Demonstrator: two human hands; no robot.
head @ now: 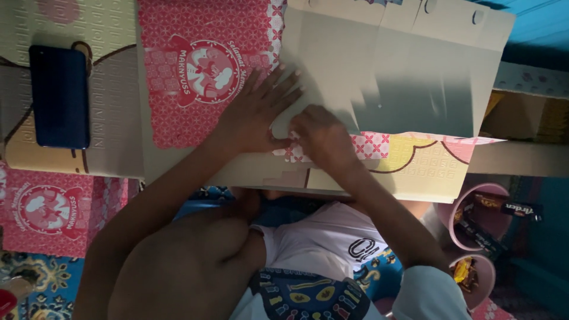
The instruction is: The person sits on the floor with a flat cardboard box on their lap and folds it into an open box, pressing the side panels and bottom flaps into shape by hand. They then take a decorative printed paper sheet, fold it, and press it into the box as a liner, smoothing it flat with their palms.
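The left hand [255, 112] lies open, fingers spread, pressing flat on a pink and tan cardboard sheet [201, 77] spread over the person's lap. The right hand [320, 133] is curled shut, pinching the sheet's folded grey flap [415, 77] at the crease, just beside the left. A dark phone [59, 95] lies well apart at the left.
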